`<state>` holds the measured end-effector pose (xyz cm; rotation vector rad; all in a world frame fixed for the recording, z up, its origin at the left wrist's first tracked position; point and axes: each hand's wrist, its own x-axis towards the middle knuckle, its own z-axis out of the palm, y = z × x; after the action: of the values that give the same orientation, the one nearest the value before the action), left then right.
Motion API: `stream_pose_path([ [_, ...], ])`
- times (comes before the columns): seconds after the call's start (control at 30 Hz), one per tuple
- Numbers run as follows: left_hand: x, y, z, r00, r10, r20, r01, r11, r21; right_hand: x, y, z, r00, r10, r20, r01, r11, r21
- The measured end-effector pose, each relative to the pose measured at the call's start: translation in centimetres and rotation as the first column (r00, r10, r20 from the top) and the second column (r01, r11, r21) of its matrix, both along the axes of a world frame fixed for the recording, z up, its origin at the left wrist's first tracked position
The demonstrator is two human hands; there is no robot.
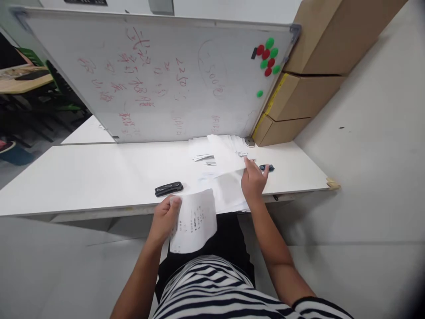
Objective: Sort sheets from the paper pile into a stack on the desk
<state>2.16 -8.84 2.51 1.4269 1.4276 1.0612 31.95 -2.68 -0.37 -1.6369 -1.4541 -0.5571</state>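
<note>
My left hand point(167, 217) pinches the left edge of a printed sheet of paper point(195, 223), which hangs tilted in front of the desk edge. My right hand point(254, 179) is over the spread of papers. Its fingertips close at the edge of a white sheet point(226, 155), and one outer finger sticks out to the right. Between the hands, another curved sheet point(229, 190) rests by the desk's front edge. Beside my left hand, a black stapler point(168, 189) lies on the desk. A small dark object point(267, 168), its kind unclear, lies just right of my right hand.
A whiteboard point(149, 84) with red writing and round magnets point(269, 43) leans behind the white desk point(83, 177). Cardboard boxes point(292, 97) are stacked at the right, near the wall point(372, 155). A round grey object point(249, 141) sits by the lowest box.
</note>
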Motion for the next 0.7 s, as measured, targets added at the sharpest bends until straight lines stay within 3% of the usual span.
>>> stream_pose_path([
  [0.1, -1.5, -1.5, 0.9, 0.992, -0.038, -0.120, 0.044, 0.998, 0.046, -0.2, 7.0, 2.7, 0.999, 0.032, -0.004, -0.032, 0.999, 0.008],
  [0.2, -2.3, -2.6, 2.1, 0.941, -0.233, -0.244, 0.258, 0.963, 0.075, -1.6, 12.6, 3.3, 0.993, 0.106, 0.052, -0.103, 0.993, -0.053],
  [0.27, -2.6, -3.2, 2.8, 0.879, -0.365, -0.307, 0.405, 0.911, 0.078, -2.7, 15.0, 2.4, 0.973, 0.219, 0.065, -0.198, 0.950, -0.242],
  [0.33, -2.6, -3.6, 3.4, 0.833, -0.433, -0.346, 0.488, 0.868, 0.091, -3.3, 16.3, 1.1, 0.951, 0.308, -0.019, -0.274, 0.816, -0.509],
  [0.4, -2.5, -3.8, 3.7, 0.814, -0.451, -0.365, 0.525, 0.841, 0.131, -3.5, 16.8, 0.0, 0.944, 0.304, -0.130, -0.307, 0.659, -0.686],
  [0.43, -2.5, -3.8, 3.7, 0.813, -0.453, -0.366, 0.535, 0.829, 0.162, -3.4, 16.6, -0.4, 0.944, 0.284, -0.170, -0.314, 0.610, -0.727],
  [0.53, -2.6, -3.6, 3.2, 0.854, -0.407, -0.324, 0.502, 0.809, 0.307, -2.6, 14.1, -1.0, 0.948, 0.226, -0.226, -0.317, 0.581, -0.749],
  [0.6, -2.8, -3.2, 2.4, 0.908, -0.319, -0.270, 0.408, 0.817, 0.406, -1.9, 10.1, -1.1, 0.892, 0.251, -0.376, -0.450, 0.572, -0.685],
  [0.63, -2.8, -2.9, 2.0, 0.937, -0.257, -0.237, 0.341, 0.826, 0.450, -1.5, 7.4, -1.2, 0.755, 0.318, -0.573, -0.640, 0.548, -0.539],
  [0.67, -2.6, -2.5, 1.6, 0.962, -0.182, -0.202, 0.260, 0.835, 0.485, -1.3, 4.6, -1.1, 0.530, 0.384, -0.756, -0.821, 0.455, -0.344],
  [0.7, -2.4, -2.0, 1.2, 0.982, -0.098, -0.164, 0.170, 0.844, 0.510, -1.2, 1.6, -1.0, 0.290, 0.410, -0.865, -0.937, 0.307, -0.169],
])
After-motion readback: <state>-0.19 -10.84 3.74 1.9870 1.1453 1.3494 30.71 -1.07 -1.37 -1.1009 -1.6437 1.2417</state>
